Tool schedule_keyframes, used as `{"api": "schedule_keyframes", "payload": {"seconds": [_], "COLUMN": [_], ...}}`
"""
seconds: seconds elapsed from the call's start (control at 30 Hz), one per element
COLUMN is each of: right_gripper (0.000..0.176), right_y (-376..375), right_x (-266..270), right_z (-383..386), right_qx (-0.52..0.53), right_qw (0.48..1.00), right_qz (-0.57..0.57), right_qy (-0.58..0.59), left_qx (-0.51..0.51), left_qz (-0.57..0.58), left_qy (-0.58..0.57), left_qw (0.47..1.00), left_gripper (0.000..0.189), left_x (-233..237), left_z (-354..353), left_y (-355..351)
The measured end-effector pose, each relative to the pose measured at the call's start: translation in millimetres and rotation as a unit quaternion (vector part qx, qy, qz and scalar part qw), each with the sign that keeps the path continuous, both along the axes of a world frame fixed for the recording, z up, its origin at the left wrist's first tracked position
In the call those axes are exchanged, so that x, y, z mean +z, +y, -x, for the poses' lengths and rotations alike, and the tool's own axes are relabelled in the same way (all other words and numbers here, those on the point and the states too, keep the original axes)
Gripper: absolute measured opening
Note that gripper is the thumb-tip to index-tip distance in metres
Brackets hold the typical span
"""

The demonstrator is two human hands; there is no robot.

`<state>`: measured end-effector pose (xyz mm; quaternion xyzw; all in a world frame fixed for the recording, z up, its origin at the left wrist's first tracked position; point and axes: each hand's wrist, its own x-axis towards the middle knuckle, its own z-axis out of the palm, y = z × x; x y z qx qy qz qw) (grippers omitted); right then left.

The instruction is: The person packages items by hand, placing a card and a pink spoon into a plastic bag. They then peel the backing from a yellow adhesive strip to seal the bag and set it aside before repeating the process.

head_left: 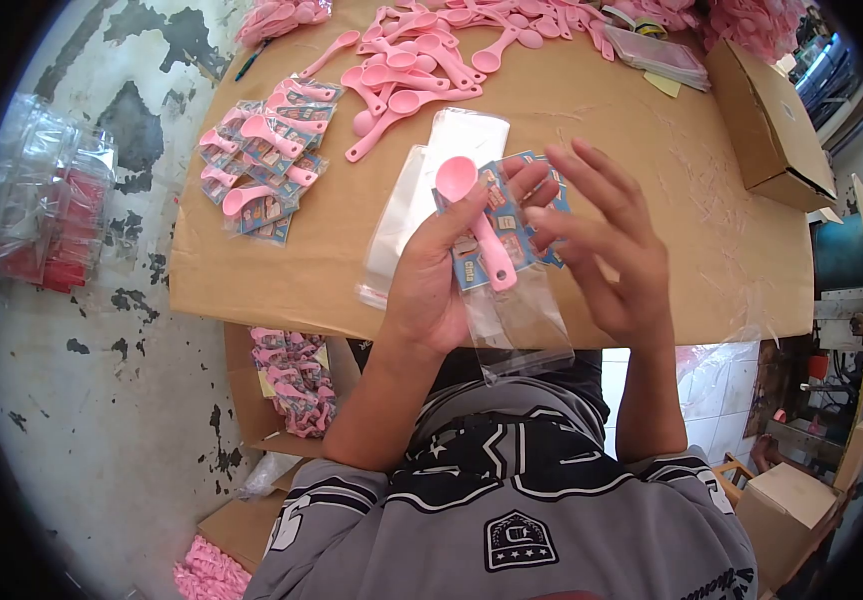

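My left hand (434, 285) is closed on a pink measuring spoon (493, 253), its thumb across the handle. The spoon lies over a blue printed card (503, 212) and a clear plastic bag (521, 325), whose lower end hangs past the table edge. Just to the right, my right hand (607, 240) has its fingers spread, the tips close to the card's right side. Under my left hand lies a stack of clear bags (402, 215) with a white sheet (469, 132). Beyond it on the left sits a pile of bagged spoons with cards (270, 150).
Many loose pink spoons (412, 70) cover the far part of the brown table (672, 280). A cardboard box (767, 130) stands at the right edge, beside a clear plastic pack (657, 55). Below the table on the left, an open carton (244, 385) holds more packed spoons.
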<state>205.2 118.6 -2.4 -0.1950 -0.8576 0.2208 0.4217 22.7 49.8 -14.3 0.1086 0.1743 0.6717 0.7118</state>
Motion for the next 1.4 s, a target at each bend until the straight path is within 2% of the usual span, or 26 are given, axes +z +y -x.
{"api": "schedule_keyframes", "payload": {"seconds": [0.1,0.23,0.3,0.37,0.4,0.43,0.53,0.63,0.67,0.77,0.87,0.97,1.07,1.13,1.2,1.27,1.4], "right_gripper": [0.046,0.038,0.033,0.031,0.032,0.037,0.058,0.076,0.081,0.078,0.066,0.048,0.033,0.03,0.028,0.028,0.027], "right_y": [-7.1,-10.0,-9.9,-5.3,-3.0,-5.6,-18.8,-19.2,-16.9,-22.1,-21.7,-14.3,-3.5,-4.2,-4.5,-5.5,0.0], "right_x": [-7.6,-6.9,-1.4,-4.5,-6.0,-7.8,3.1,-4.5,-9.1,-4.1,-2.9,-11.4,-0.7,1.2,3.4,2.9,-1.2], "right_z": [14.1,15.0,11.5,-0.9,-7.1,-11.3,-0.2,3.5,2.7,6.1,4.1,8.1,2.8,6.7,10.7,11.8,7.5], "right_qx": [-0.002,0.011,0.039,0.092,0.116,0.141,0.039,0.061,0.067,0.02,-0.025,-0.145,-0.196,-0.201,-0.208,-0.224,-0.202], "right_qw": [0.998,0.999,0.999,0.982,0.966,0.922,0.912,0.91,0.91,0.903,0.896,0.956,0.976,0.975,0.972,0.967,0.971], "right_qz": [-0.057,-0.043,0.022,0.135,0.189,0.307,0.376,0.389,0.393,0.415,0.42,0.2,-0.026,-0.053,-0.077,-0.094,-0.097], "right_qy": [-0.039,-0.024,0.028,0.095,0.132,0.189,0.158,0.132,0.114,0.108,0.139,0.16,0.089,0.083,0.079,0.074,0.086], "left_qx": [-0.031,-0.041,-0.044,0.017,0.047,0.038,0.004,-0.022,-0.008,0.022,0.067,0.074,0.092,0.08,0.055,0.054,0.085], "left_qz": [0.007,0.008,-0.012,0.015,0.029,0.006,-0.063,-0.094,-0.072,-0.078,-0.056,-0.031,-0.047,-0.057,-0.073,-0.081,-0.09], "left_qy": [0.006,0.015,-0.009,0.048,0.076,0.129,0.262,0.317,0.307,0.343,0.384,0.47,0.486,0.499,0.6,0.646,0.673], "left_qw": [0.999,0.999,0.999,0.999,0.996,0.991,0.963,0.943,0.949,0.936,0.919,0.879,0.868,0.861,0.795,0.757,0.729], "left_gripper": [0.045,0.049,0.05,0.048,0.047,0.048,0.05,0.046,0.042,0.042,0.047,0.054,0.065,0.068,0.068,0.068,0.068], "left_x": [-4.9,-9.9,-11.6,-8.0,-5.0,-0.5,7.4,-4.1,-3.7,-11.4,-3.7,10.8,10.5,10.1,8.6,5.6,4.1], "left_z": [-1.0,-7.6,-6.8,-3.5,-1.5,1.1,7.4,3.9,0.1,-1.3,-6.3,-9.9,-23.5,-25.6,-19.1,-18.4,-27.0], "left_y": [-3.7,-9.0,-10.0,-7.6,-7.0,-7.1,-8.3,-6.6,-5.5,-3.9,-6.4,-13.2,-14.8,-16.7,-18.3,-18.0,-17.0]}}
